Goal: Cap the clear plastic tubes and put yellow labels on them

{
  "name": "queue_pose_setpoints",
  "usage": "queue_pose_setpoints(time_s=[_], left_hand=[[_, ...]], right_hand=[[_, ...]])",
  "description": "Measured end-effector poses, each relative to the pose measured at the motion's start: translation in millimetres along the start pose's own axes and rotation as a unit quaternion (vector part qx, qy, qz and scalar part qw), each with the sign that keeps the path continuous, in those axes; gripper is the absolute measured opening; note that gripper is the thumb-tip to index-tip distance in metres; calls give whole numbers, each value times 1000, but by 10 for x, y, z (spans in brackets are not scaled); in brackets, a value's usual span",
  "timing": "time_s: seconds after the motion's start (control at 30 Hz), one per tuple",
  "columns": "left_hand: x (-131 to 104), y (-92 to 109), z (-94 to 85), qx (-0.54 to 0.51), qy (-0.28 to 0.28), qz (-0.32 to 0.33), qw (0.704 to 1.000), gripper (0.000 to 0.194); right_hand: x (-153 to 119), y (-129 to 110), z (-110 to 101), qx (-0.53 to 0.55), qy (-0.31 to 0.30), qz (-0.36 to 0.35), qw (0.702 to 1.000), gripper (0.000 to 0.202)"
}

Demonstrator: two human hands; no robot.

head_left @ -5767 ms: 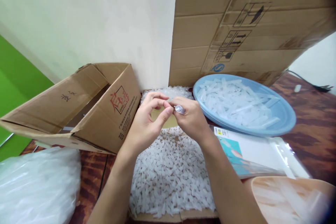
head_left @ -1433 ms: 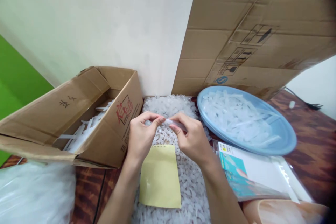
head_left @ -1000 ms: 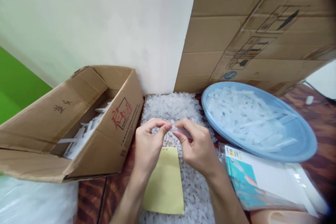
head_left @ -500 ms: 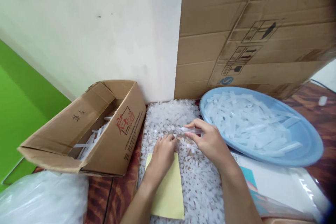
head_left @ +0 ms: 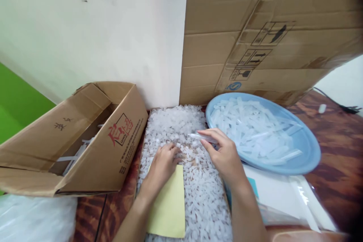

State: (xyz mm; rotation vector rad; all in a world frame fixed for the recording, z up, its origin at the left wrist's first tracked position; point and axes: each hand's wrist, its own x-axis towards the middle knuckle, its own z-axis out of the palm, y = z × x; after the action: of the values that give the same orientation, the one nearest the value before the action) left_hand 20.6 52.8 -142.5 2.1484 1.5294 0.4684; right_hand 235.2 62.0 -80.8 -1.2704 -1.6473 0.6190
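Note:
Between the thumb and fingers of my right hand (head_left: 222,150) is a clear plastic tube (head_left: 202,137), its tip pointing left over a heap of small translucent pieces (head_left: 176,123). My left hand (head_left: 163,159) rests low over the same pieces, fingers bent and close together; whatever its fingertips pinch is too small to make out. Under my left wrist lies a yellow paper (head_left: 168,208), on top of the spread of pieces. To the right of my right hand stands a blue basin (head_left: 313,151) filled with translucent strips.
An open cardboard box (head_left: 129,151) with white strips inside stands at the left. Behind the basin rises a large carton (head_left: 212,45). A plastic bag (head_left: 36,217) lies front left, and a white packet (head_left: 279,193) lies below the basin.
The view has shifted, so things sit further left. The tube in my right hand now shows more of its length, and my left hand is slightly further from it.

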Motion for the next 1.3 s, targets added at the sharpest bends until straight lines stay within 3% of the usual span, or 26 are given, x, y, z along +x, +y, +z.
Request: queue_pose_setpoints(time_s=[0.17,0.43,0.6,0.67,0.7,0.77,0.87,0.9,0.97,1.0,1.2,1.3], left_hand=[[-12,29,-26,3,4,4,1000,15],[-76,22,-132,-53,33,11,998,16],[-100,-15,-281,-157,126,-27,979,12],[-67,-15,-353,-202,171,-48,963,25],[-43,-8,-384,-260,189,-59,945,31],[13,26,-431,-419,208,-79,881,43],[82,118,-455,-633,201,-111,739,50],[95,153,-457,-670,194,-119,706,50],[108,219,-466,-720,172,-127,660,48],[109,245,-476,-730,164,-125,652,47],[64,298,-588,-652,207,-74,725,37],[8,345,-640,-614,168,-43,770,37]], right_hand=[[-15,106,133,-50,29,-9,998,17],[-151,234,474,-62,11,-35,997,12],[-188,301,576,-12,-4,-4,1000,11],[-187,289,578,45,-8,15,999,14],[-186,274,574,77,-9,23,997,17],[-183,228,566,136,-6,36,990,23],[-182,136,565,186,19,39,982,28],[-184,105,567,189,25,33,981,27],[-189,49,571,182,28,14,983,22],[-193,27,570,177,26,3,984,19],[-198,-41,506,172,64,-20,983,13],[-204,-86,475,187,78,-42,978,13]])
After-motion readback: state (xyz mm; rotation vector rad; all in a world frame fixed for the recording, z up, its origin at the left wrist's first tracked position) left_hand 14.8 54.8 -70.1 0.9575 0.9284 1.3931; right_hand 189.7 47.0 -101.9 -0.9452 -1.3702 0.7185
